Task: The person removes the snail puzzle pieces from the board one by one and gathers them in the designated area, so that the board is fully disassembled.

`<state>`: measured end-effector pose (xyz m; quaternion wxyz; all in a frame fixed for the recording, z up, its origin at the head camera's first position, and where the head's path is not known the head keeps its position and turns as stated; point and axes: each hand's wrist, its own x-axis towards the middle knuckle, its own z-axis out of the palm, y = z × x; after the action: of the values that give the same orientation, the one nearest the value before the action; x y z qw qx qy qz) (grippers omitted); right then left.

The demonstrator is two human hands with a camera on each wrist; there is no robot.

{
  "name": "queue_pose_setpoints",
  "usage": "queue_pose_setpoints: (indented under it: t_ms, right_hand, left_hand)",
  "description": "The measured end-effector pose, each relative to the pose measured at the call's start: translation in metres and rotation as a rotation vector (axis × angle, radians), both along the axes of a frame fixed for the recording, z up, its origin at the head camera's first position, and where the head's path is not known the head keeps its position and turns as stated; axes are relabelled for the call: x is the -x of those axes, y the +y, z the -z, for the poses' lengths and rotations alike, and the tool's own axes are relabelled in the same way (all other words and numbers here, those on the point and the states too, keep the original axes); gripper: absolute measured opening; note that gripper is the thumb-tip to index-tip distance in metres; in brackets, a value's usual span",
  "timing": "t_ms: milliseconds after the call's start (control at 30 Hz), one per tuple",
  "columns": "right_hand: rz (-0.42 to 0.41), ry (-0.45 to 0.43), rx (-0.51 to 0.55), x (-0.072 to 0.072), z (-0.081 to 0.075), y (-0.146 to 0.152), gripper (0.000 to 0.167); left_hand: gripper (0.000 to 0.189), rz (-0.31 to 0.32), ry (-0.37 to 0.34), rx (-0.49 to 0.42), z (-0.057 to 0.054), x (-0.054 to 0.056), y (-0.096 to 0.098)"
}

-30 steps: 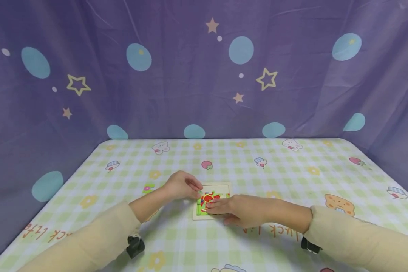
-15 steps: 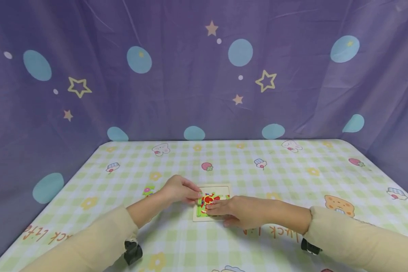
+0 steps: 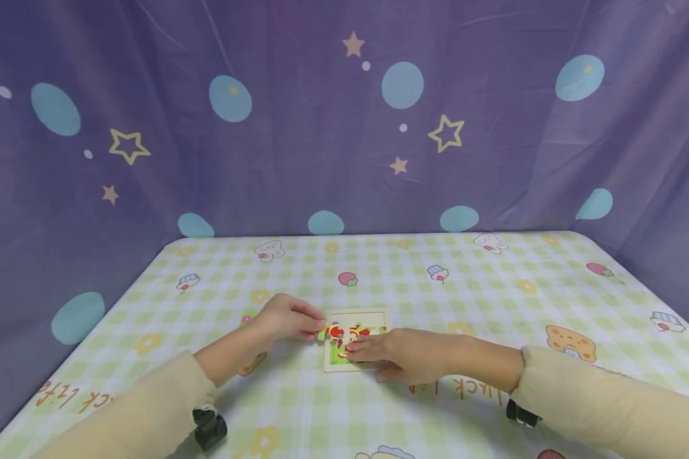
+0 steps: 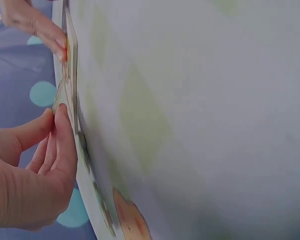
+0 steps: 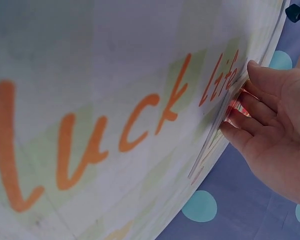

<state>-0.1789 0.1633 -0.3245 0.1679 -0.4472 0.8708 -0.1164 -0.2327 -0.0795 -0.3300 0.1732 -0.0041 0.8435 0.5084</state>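
A small wooden jigsaw puzzle board (image 3: 363, 319) lies mid-table, its far part bare wood and its near part filled with red, green and yellow picture pieces. At its left rim my left hand (image 3: 280, 319) pinches a puzzle piece (image 3: 334, 332) between thumb and fingers. In the left wrist view that puzzle piece (image 4: 61, 94) tilts up from the board's edge. My right hand (image 3: 412, 354) rests on the near right of the board, its fingers extended over the pieces and hiding some. The right wrist view shows the right hand (image 5: 277, 112) with fingertips at the board's edge.
A loose green puzzle piece with a pink flower (image 3: 247, 319) lies left of the board, partly hidden by my left hand. A checked tablecloth (image 3: 482, 421) with printed cartoons covers the table. A purple curtain (image 3: 298, 159) hangs behind the far edge.
My left hand has drawn the pinched puzzle piece leftward, away from the pieces in the board to its left rim, and a gap now shows there. The right hand has stayed in place.
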Motion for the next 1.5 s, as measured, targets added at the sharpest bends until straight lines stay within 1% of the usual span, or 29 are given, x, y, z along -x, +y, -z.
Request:
queue_pose_setpoints:
  t_ms: [200,300,433,567,700,800,967,1267,1500]
  right_hand:
    - [0.008,-0.006,0.006,-0.001,0.000,0.000,0.053]
    - [0.016,-0.003,0.004,-0.001,0.000,0.000,0.053]
    - [0.023,0.003,-0.005,-0.002,-0.001,0.000,0.054]
    - [0.027,0.003,-0.015,-0.004,-0.002,-0.001,0.054]
    - [0.033,-0.007,-0.015,-0.004,-0.003,-0.002,0.054]
    - [0.029,-0.013,-0.004,-0.004,-0.003,-0.001,0.054]
    - [0.019,-0.007,0.004,-0.003,-0.002,-0.001,0.053]
    - [0.031,-0.013,0.001,-0.003,0.000,0.000,0.054]
    - [0.025,-0.020,0.011,-0.002,0.000,0.000,0.054]
  left_hand:
    - [0.020,-0.008,-0.019,0.040,0.001,0.001,-0.020]
    - [0.021,0.009,-0.012,0.048,0.002,0.000,-0.031]
    - [0.023,0.053,0.000,0.060,0.001,-0.004,-0.050]
    - [0.023,0.071,0.014,0.087,0.001,-0.008,-0.071]
    - [0.025,0.065,0.015,0.095,0.002,-0.011,-0.091]
    - [0.027,0.057,0.020,0.107,0.003,-0.013,-0.102]
    - [0.027,0.031,0.047,0.146,0.003,-0.015,-0.112]
    - [0.025,-0.019,0.135,0.277,-0.001,-0.016,-0.123]
    - [0.021,-0.027,0.179,0.330,-0.007,-0.019,-0.121]
